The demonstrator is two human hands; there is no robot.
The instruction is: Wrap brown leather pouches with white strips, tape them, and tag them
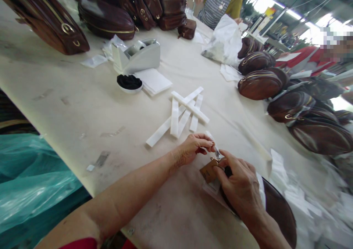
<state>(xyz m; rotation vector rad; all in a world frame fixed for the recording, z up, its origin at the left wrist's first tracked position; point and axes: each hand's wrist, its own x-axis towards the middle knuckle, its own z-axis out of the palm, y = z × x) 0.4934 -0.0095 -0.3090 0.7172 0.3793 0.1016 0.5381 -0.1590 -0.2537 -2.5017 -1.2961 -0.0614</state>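
Note:
My left hand (194, 147) is closed, pinching a narrow whitish strip (216, 150) between thumb and fingertips. Just across from it, my right hand (239, 183) is closed on a brown tag (209, 171). A small gold-coloured metal clasp (215, 159) shows above the tag, close to the right fingertips. Beneath my right hand and forearm lies a dark brown leather bag (278, 212), partly hidden by them. Clear and white wrapping shows around the bag's edge. Several white strips (174, 116) lie crossed on the table beyond my left hand.
A grey tape dispenser (143, 56) stands behind a white dish (130, 90) of black material and white paper sheets (156, 80). Brown leather bags (107, 17) crowd the back left; more bags (260, 84) line the right. Teal plastic (30, 183) hangs left. A person in a checked apron (213, 6) stands opposite.

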